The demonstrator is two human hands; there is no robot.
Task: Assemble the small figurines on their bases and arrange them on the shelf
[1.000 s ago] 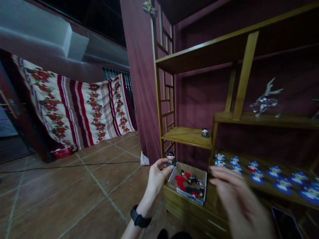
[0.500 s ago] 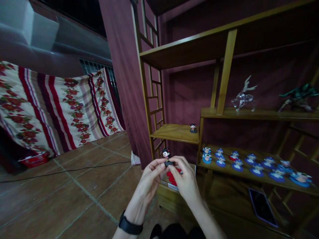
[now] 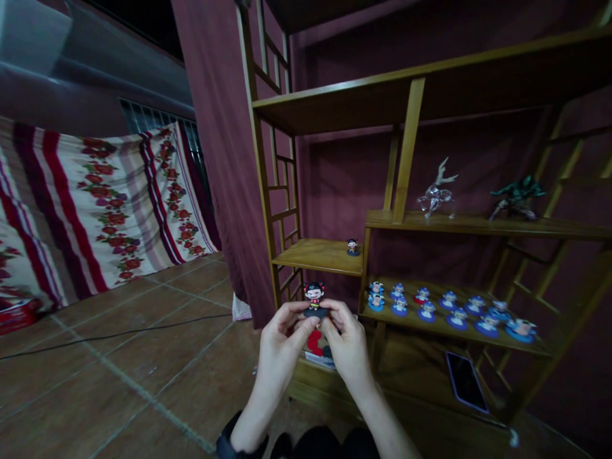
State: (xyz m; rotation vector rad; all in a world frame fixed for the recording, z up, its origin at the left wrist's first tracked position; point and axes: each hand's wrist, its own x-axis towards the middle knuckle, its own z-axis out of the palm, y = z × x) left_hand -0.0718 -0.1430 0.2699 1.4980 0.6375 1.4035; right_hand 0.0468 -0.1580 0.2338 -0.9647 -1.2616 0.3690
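Between both hands I hold a small figurine (image 3: 314, 296) with black hair buns, a red and dark outfit and a dark round base. My left hand (image 3: 289, 335) pinches the base from the left, and my right hand (image 3: 345, 336) pinches it from the right. The figurine stands upright with its face toward me. Beneath my hands, a box (image 3: 319, 358) with red and dark pieces shows partly, its contents mostly hidden. A similar figurine (image 3: 352, 247) stands at the right end of the small wooden shelf (image 3: 310, 255) just beyond.
Several blue-based figurines (image 3: 458, 318) stand in rows on the lower right shelf. Above them are a clear deer ornament (image 3: 437, 194) and a green figure (image 3: 519, 196). A phone (image 3: 466, 381) lies on the bottom board. A dark cable (image 3: 119, 335) crosses the tiled floor at left.
The figurine has turned from an angled side view to face me, still held in both hands. My view has shifted to the right, so the shelves appear further left.
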